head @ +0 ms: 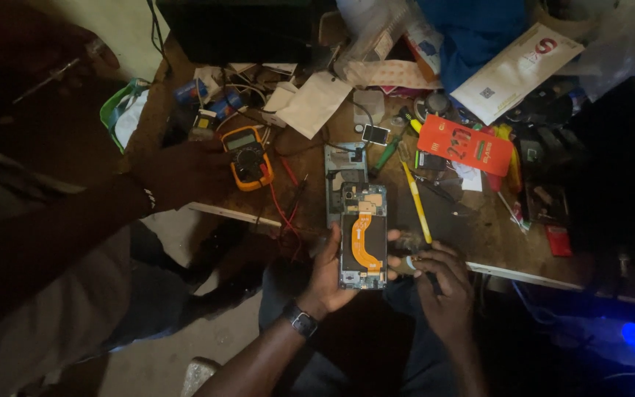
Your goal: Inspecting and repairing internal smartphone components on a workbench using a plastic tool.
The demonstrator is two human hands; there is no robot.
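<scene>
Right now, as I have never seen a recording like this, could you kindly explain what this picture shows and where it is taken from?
There is no machine here: the one picture comes from a camera worn on a person's head, looking down at their own two bare hands over a cluttered workbench. The left hand, with a watch at the wrist, holds an opened phone whose back is off, showing an orange ribbon cable inside. The right hand is beside the phone and pinches a small part, too dark to identify. On the bench lie an orange multimeter with red leads, a yellow tool, an orange card, a white envelope and another phone frame. The hand resting by the multimeter belongs to another person seated at the left.
</scene>
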